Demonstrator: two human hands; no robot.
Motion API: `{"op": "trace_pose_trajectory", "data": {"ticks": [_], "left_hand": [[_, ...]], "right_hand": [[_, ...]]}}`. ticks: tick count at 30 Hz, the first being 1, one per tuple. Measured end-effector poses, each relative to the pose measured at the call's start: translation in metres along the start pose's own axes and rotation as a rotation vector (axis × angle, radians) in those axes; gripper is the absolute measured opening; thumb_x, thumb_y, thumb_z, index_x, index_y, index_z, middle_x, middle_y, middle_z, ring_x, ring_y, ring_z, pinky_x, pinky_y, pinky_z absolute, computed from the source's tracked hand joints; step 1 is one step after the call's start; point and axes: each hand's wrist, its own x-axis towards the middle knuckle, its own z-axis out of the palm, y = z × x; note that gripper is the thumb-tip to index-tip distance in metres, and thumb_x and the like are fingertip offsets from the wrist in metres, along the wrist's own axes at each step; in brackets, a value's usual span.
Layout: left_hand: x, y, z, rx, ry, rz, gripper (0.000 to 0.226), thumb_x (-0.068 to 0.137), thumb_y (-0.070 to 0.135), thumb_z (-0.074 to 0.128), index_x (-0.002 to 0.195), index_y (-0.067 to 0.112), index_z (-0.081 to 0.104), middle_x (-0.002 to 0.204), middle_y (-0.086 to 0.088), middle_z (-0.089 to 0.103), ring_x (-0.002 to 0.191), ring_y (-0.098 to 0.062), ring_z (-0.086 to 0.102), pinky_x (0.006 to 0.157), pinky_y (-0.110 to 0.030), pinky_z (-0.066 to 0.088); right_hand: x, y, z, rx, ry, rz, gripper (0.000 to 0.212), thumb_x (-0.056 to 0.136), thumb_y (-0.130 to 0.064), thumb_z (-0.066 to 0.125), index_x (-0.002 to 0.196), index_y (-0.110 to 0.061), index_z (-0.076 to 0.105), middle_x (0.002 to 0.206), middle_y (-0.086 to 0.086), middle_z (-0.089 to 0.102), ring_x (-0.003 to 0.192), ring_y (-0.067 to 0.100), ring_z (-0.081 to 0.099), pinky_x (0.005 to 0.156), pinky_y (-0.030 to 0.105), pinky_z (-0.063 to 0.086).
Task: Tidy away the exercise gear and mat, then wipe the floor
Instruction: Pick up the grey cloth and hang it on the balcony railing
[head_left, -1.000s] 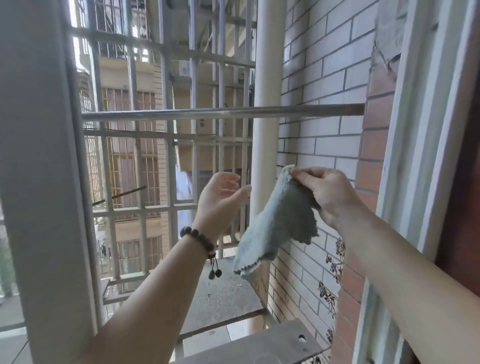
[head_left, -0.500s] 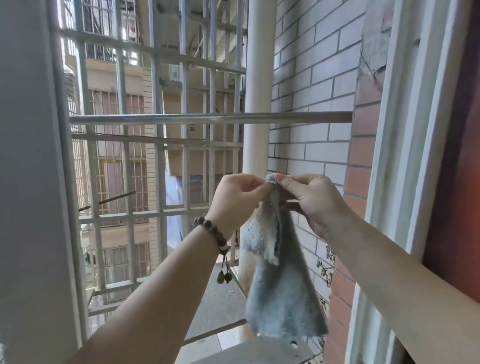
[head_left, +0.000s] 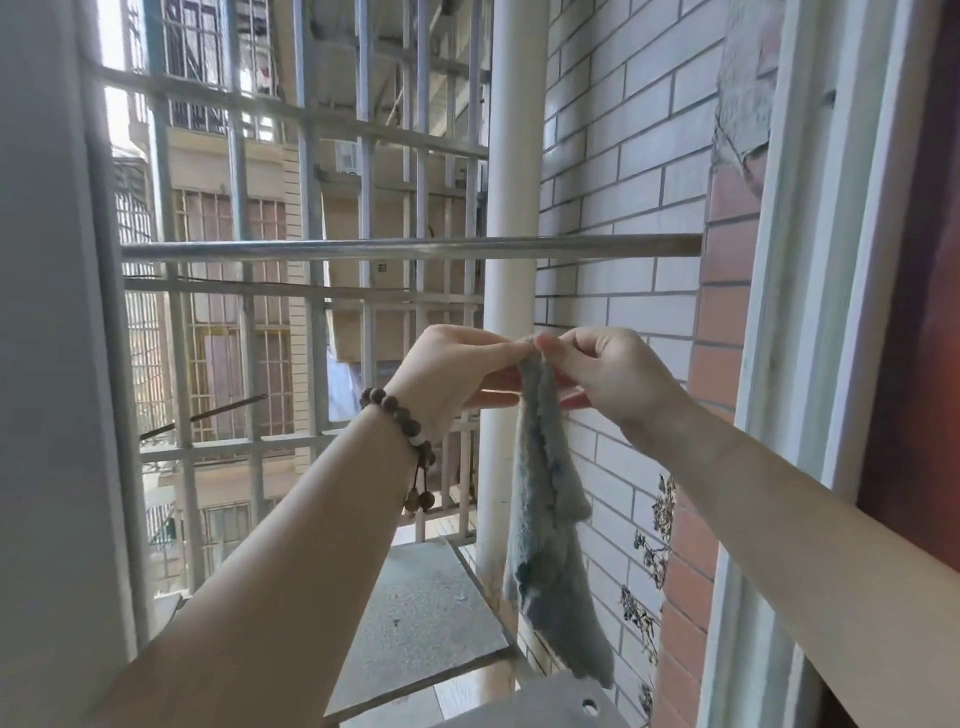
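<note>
Grey-blue and fluffy, the cloth (head_left: 545, 499) hangs straight down from both hands, out past the window frame (head_left: 810, 312) and in front of the white pipe (head_left: 511, 208). The left hand (head_left: 457, 374) and the right hand (head_left: 608, 379) meet at its top edge — each pinches the fabric between thumb and forefinger, the other fingers curled in beneath, the two pinches almost touching. The cloth is bunched narrow at the top and widens lower down, its bottom corner hanging just above a grey metal ledge (head_left: 545, 706). A dark bead bracelet (head_left: 400, 421) circles the left wrist, with a small tassel dangling. Above the hands a horizontal steel rail (head_left: 363, 248) runs from the metal window grille (head_left: 311, 119) across to the brick wall (head_left: 623, 156).
</note>
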Motion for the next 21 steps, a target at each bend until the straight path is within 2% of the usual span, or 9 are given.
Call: {"op": "trace_pose_trajectory", "data": {"ticks": [2,4,7,9,11,14,16,19,21], "left_hand": [[0.002,0.0,0.001,0.0,-0.016,0.001,0.018,0.084,0.014,0.071,0.092,-0.002,0.071,0.088,-0.016,0.074,0.083,-0.024,0.073,0.078,-0.035,0.059],[0.004,-0.001,0.0,0.015,-0.019,-0.002,0.015,0.087,0.012,0.068,0.092,-0.001,0.071,0.088,-0.016,0.074,0.082,-0.023,0.073,0.078,-0.035,0.059],[0.008,-0.002,-0.002,-0.011,0.01,-0.004,0.013,0.091,0.008,0.062,0.087,-0.003,0.068,0.083,-0.017,0.072,0.078,-0.025,0.072,0.072,-0.036,0.059],[0.012,-0.003,0.003,-0.047,0.035,-0.029,0.017,0.093,0.006,0.056,0.081,-0.002,0.064,0.076,-0.014,0.069,0.07,-0.023,0.07,0.065,-0.035,0.058],[0.018,-0.004,0.009,-0.018,0.092,-0.047,0.021,0.096,0.011,0.052,0.079,0.001,0.062,0.074,-0.011,0.062,0.069,-0.022,0.064,0.066,-0.034,0.054],[0.027,-0.006,0.008,0.267,0.138,0.11,0.024,0.095,0.032,0.056,0.085,0.012,0.063,0.074,-0.003,0.063,0.068,-0.016,0.059,0.068,-0.035,0.053],[0.029,-0.004,0.001,0.485,0.077,0.239,0.027,0.086,0.043,0.066,0.087,0.017,0.062,0.074,0.001,0.067,0.062,-0.012,0.063,0.061,-0.031,0.054],[0.035,-0.001,-0.013,0.758,-0.009,0.303,0.025,0.076,0.036,0.079,0.075,0.021,0.059,0.071,0.0,0.064,0.062,-0.013,0.061,0.062,-0.032,0.055],[0.039,0.002,-0.024,0.799,-0.023,0.297,0.021,0.077,0.027,0.079,0.07,0.021,0.06,0.068,0.003,0.062,0.06,-0.013,0.059,0.062,-0.032,0.056]], "right_hand": [[0.0,0.0,0.0,-0.016,-0.048,0.013,0.041,0.073,-0.045,0.072,0.089,-0.007,0.069,0.088,0.01,0.072,0.079,0.017,0.068,0.072,0.035,0.058],[0.003,0.002,-0.005,-0.019,-0.03,0.011,0.027,0.078,-0.032,0.074,0.085,-0.006,0.071,0.084,0.011,0.071,0.077,0.017,0.065,0.072,0.034,0.056],[0.01,0.006,-0.014,-0.042,-0.006,0.019,0.013,0.085,-0.023,0.07,0.078,-0.012,0.071,0.077,0.011,0.068,0.073,0.019,0.06,0.071,0.035,0.053],[0.015,0.009,-0.014,-0.008,-0.035,0.037,0.015,0.091,-0.021,0.064,0.078,-0.014,0.067,0.075,0.01,0.065,0.07,0.02,0.057,0.069,0.035,0.05],[0.018,0.009,-0.011,-0.028,-0.04,0.047,0.017,0.095,-0.023,0.057,0.083,-0.012,0.062,0.076,0.012,0.064,0.066,0.019,0.054,0.06,0.028,0.047],[0.024,0.005,-0.015,-0.157,-0.015,-0.015,0.022,0.097,-0.028,0.054,0.086,-0.01,0.06,0.07,0.009,0.059,0.058,0.014,0.047,0.049,0.02,0.038],[0.029,0.0,-0.024,-0.284,-0.015,-0.082,0.023,0.096,-0.032,0.055,0.082,-0.015,0.061,0.062,0.001,0.056,0.051,0.008,0.042,0.048,0.018,0.035],[0.038,-0.008,-0.038,-0.386,-0.035,-0.151,0.024,0.094,-0.034,0.057,0.081,-0.016,0.064,0.059,0.002,0.053,0.051,0.007,0.041,0.049,0.017,0.035],[0.044,-0.014,-0.048,-0.421,0.009,-0.207,0.022,0.09,-0.033,0.063,0.076,-0.016,0.065,0.052,-0.008,0.052,0.046,0.002,0.039,0.047,0.013,0.032]]}}
